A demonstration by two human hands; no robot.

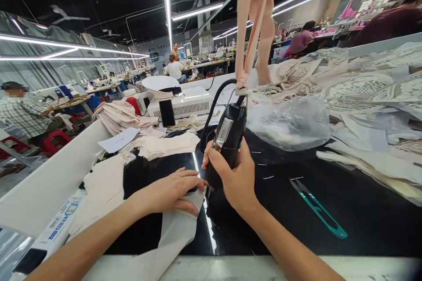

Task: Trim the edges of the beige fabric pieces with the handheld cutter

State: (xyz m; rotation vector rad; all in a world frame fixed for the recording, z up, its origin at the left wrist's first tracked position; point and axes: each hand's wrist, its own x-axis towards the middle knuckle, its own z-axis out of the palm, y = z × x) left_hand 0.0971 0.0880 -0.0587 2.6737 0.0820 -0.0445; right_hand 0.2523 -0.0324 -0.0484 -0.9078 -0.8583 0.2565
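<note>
My right hand (231, 175) is wrapped around a black hand-held tool (229, 136) with a metal plate on its side and a black cable looping off its top. The tool hangs from pinkish straps (252, 22) that come down from above. Its lower end stands on the black tabletop (296, 202). My left hand (174, 191) lies flat, fingers stretched out, pressing a strip of pale fabric (174, 232) down right beside the tool's base. The strip runs toward me over the table's front edge.
Teal thread snips (318, 206) lie on the black top to the right. A clear plastic bag (290, 123) and heaps of white lace (369, 92) fill the right side. Beige fabric pieces (158, 145), a phone and a white machine (184, 101) sit behind. Other workers sit at tables far off.
</note>
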